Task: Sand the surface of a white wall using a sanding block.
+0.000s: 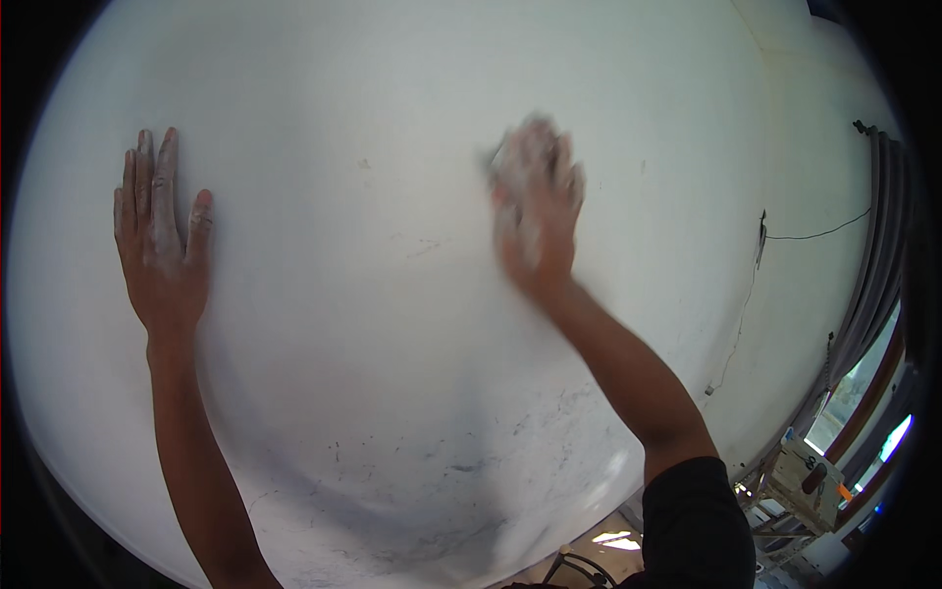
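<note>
My left hand (165,243) lies flat on a white wall (331,294), palm in and fingers spread, with white dust over the fingers. It holds nothing. On the right, my right hand (537,206) is blurred and also coated in white dust. It presses a thin sheet (494,158), possibly sandpaper, to the wall. Just a pale, dark-edged bit of the sheet shows left of the fingers; the hand covers the rest. Faint scuffs (423,247) mark the wall between my hands, and darker grey scratches (464,467) are spread lower down.
At the right, a thin cable (817,237) runs along the side wall towards a grey curtain (876,258) by a window (857,390). A small worn table (798,478) with tools on it stands at the lower right. A dark curved metal frame (581,565) is near the bottom edge.
</note>
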`<state>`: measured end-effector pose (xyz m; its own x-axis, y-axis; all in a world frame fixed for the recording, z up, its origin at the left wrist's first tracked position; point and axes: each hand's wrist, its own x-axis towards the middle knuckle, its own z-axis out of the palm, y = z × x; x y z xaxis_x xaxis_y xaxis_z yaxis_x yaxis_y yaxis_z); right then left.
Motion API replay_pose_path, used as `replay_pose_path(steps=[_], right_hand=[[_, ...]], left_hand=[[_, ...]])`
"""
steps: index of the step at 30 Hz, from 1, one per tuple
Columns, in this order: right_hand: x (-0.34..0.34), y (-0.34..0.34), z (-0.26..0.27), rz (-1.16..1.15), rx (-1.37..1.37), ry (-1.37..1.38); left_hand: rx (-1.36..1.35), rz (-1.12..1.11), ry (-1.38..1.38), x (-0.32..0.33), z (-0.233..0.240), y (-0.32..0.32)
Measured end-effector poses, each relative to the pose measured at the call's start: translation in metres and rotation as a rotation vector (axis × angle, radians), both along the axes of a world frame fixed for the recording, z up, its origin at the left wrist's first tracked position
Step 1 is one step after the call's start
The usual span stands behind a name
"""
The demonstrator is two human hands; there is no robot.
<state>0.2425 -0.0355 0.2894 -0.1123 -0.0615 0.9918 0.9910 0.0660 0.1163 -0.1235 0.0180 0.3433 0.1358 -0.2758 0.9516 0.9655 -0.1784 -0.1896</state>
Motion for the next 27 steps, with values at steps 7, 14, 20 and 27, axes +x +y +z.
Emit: replay_pose_path(steps=[7,14,20,27], right_hand=[[0.019,0.003,0.049,-0.008,0.052,-0.068],[-0.041,0.005,-0.049,0.036,-0.218,-0.053],[-0.005,0.008,0.016,-0.022,0.031,-0.1],[-0.024,0.015,0.045,0.134,0.213,0.006]], left_hand=[[0.028,0.029,-0.004,0.008,0.002,0.002],[0.003,0.063,-0.026,0.004,-0.001,0.002],[0.003,-0.006,-0.006,0.009,-0.001,-0.004],[-0.013,-0.069,0.0,0.011,-0.001,-0.007]])
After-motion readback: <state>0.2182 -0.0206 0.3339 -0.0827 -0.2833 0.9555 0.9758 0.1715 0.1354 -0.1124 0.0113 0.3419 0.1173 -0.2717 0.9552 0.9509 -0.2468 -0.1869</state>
